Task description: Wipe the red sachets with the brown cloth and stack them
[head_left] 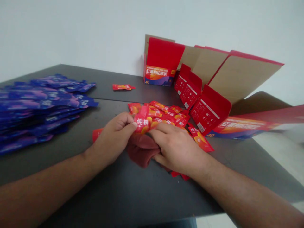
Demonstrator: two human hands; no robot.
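Observation:
My left hand (114,137) pinches a small red sachet (142,122) with white characters, thumb and fingers closed on its left edge. My right hand (177,147) lies beside it, fingers curled over a dark red cloth (140,152) and touching the sachet's lower right side. Behind both hands lies a loose pile of red and orange sachets (166,115) on the dark table (95,196). More red sachets poke out under my right wrist.
A large heap of blue sachets (40,107) covers the table's left side. One red sachet (122,87) lies alone farther back. Opened red cardboard boxes (163,68) and a flattened carton (237,95) stand at the back right. The table edge runs along the right.

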